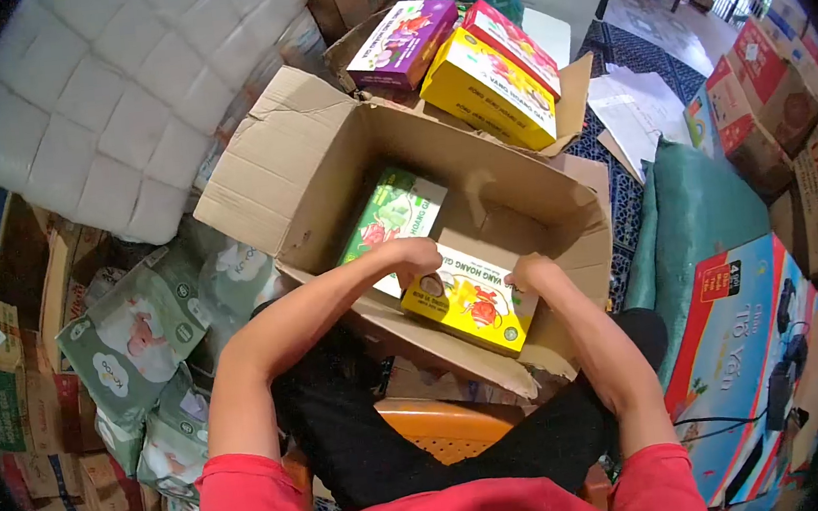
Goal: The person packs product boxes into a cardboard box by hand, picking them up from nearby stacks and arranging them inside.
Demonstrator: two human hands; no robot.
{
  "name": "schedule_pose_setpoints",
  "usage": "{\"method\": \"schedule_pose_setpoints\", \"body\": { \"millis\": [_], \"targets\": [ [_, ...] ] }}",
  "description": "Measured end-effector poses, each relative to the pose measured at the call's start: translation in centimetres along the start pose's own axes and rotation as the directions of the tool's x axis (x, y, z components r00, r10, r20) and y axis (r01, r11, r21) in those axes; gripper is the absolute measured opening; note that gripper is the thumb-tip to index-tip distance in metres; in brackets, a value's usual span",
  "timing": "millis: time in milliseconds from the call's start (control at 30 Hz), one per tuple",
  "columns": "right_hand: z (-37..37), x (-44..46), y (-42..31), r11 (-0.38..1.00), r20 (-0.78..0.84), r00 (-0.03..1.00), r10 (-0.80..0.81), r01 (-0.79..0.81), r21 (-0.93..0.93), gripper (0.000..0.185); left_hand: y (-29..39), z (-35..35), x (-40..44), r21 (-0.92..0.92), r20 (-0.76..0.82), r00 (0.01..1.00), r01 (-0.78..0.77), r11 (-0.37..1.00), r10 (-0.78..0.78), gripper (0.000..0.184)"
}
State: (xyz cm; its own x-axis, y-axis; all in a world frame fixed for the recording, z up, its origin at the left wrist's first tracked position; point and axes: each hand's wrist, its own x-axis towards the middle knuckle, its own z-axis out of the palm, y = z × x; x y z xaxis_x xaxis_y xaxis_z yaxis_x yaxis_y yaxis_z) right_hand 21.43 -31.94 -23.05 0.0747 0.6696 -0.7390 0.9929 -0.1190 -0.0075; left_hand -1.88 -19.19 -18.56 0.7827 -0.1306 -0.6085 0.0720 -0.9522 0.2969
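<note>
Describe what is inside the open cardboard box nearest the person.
A green box, and a yellow box held by the left hand and right hand. What lies beneath both boxes is covered.

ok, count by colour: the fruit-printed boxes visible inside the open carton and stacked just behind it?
Yellow boxes: 2
Green box: 1
Purple box: 1
Red box: 1
Total: 5

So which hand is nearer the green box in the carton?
Left: the left hand is beside the green box; the right hand is farther off, at the right end of the yellow box.
</note>
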Motion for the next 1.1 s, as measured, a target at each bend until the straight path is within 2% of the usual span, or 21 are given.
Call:
{"method": "schedule_pose_setpoints", "body": {
  "millis": [67, 133, 167, 233, 267, 333, 367, 400, 500, 533, 567, 600, 667, 733, 767, 867, 900, 967, 1000, 1033, 1100],
  "targets": [
    [0.1, 0.3, -0.1, 0.999, 0.005, 1.0, -0.025, 0.025, -0.039, 0.034, -0.3, 1.1, 0.4, -0.24, -0.008, 0.994, 0.105, 0.965, -0.11, 0.016],
    [-1.1, -1.3, -0.7, 1.0, 0.033, 0.999, 0.016, -0.016, -0.008, 0.033, 0.4, 1.0, 0.0, -0.5, -0.005, 0.97, 0.209, 0.84, -0.244, 0.02],
    [-0.9, -0.8, -0.2, 0.997, 0.071, 0.996, -0.047, 0.042, 0.072, 0.033, 1.0, 1.1, -0.5, -0.576, -0.034, 0.952, 0.232, 0.784, -0.306, 0.021],
    [-0.2, -1.2, -0.3, 0.994, -0.044, 0.995, -0.095, 0.097, 0.056, 0.035, 1.9, 0.2, -1.8, -0.39, -0.155, 0.972, 0.102, 0.915, -0.174, 0.024],
    [0.1, -1.6, -0.1, 0.993, -0.106, 0.989, -0.107, 0.112, 0.044, 0.036, 1.9, -0.2, -2.9, -0.092, -0.186, 0.982, -0.06, 0.994, 0.042, 0.028],
    [-0.4, -1.9, -0.3, 0.984, -0.089, 0.996, -0.003, 0.019, 0.179, 0.043, 0.6, 1.9, -1.7, -0.259, -0.075, 0.986, 0.127, 0.958, -0.151, 0.033],
    [-0.6, -2.5, -0.5, 0.989, -0.129, 0.991, -0.036, 0.054, 0.139, 0.044, 1.8, 1.8, -1.3, -0.623, -0.033, 0.846, 0.399, 0.672, -0.533, 0.035],
    [-0.6, -3.1, -0.6, 0.992, -0.165, 0.984, -0.072, 0.088, 0.092, 0.045, 3.0, 1.8, -0.9, -0.857, 0.158, 0.599, 0.478, 0.192, -0.785, 0.037],
    [0.1, -2.1, -0.6, 0.986, -0.142, 0.989, -0.029, 0.052, 0.158, 0.039, 3.2, 1.5, -0.8, -0.683, 0.084, 0.805, 0.476, 0.554, -0.588, 0.041],
    [-0.2, -2.2, -0.6, 0.983, -0.131, 0.991, -0.026, 0.049, 0.176, 0.037, 5.0, -0.8, -1.5, -0.523, 0.072, 0.864, 0.458, 0.719, -0.498, 0.043],
    [0.2, -1.4, -0.7, 0.994, -0.116, 0.991, -0.072, 0.081, 0.071, 0.036, 6.3, -1.7, -2.2, -0.748, 0.04, 0.814, 0.409, 0.523, -0.58, 0.046],
    [1.1, 0.0, -0.7, 0.989, -0.116, 0.993, 0.01, 0.008, 0.148, 0.037, 4.6, 0.4, -0.7, -0.416, -0.105, 0.886, 0.374, 0.829, -0.452, 0.044],
    [0.5, -0.3, -0.1, 0.983, -0.018, 0.995, -0.099, 0.101, 0.151, 0.043, 6.2, -1.4, -1.3, -0.736, 0.041, 0.783, 0.444, 0.511, -0.62, 0.044],
    [-1.8, -4.0, -0.3, 0.945, 0.111, 0.994, -0.02, -0.018, 0.327, 0.049, 5.8, -1.2, -1.8, -0.945, 0.201, 0.715, 0.321, 0.059, -0.67, 0.045],
    [-2.8, -5.3, -0.4, 0.909, 0.174, 0.985, 0.009, -0.08, 0.408, 0.052, 6.4, -1.5, -1.9, -0.957, 0.177, 0.681, 0.289, 0.039, -0.711, 0.047],
    [-3.4, -6.3, 0.1, 0.906, 0.054, 0.996, 0.071, -0.087, 0.414, 0.055, 5.8, -1.5, -2.1, -0.824, -0.032, 0.809, 0.31, 0.474, -0.587, 0.048],
    [-4.0, -7.7, 0.5, 0.9, -0.034, 0.995, 0.096, -0.072, 0.43, 0.055, 6.1, -1.9, -2.2, -0.861, 0.008, 0.694, 0.372, 0.348, -0.72, 0.048],
    [-4.9, -10.5, 1.0, 0.906, -0.266, 0.947, 0.179, -0.054, 0.419, 0.056, 6.5, -2.2, -3.9, -0.854, -0.164, 0.684, 0.262, 0.449, -0.711, 0.048],
    [-5.8, -11.8, 1.2, 0.912, -0.383, 0.898, 0.214, -0.042, 0.409, 0.056, 6.3, -2.2, -4.3, -0.92, -0.165, 0.621, 0.183, 0.346, -0.766, 0.047],
    [-7.5, -13.6, 1.1, 0.886, -0.377, 0.881, 0.286, -0.093, 0.453, 0.058, 6.2, -2.1, -4.7, -0.965, -0.165, 0.554, 0.082, 0.251, -0.816, 0.047],
    [-9.9, -16.9, 1.5, 0.851, -0.466, 0.812, 0.351, -0.069, 0.521, 0.061, 7.6, -5.2, -7.2, -0.976, -0.173, 0.545, 0.02, 0.218, -0.821, 0.045]
  ]
}}
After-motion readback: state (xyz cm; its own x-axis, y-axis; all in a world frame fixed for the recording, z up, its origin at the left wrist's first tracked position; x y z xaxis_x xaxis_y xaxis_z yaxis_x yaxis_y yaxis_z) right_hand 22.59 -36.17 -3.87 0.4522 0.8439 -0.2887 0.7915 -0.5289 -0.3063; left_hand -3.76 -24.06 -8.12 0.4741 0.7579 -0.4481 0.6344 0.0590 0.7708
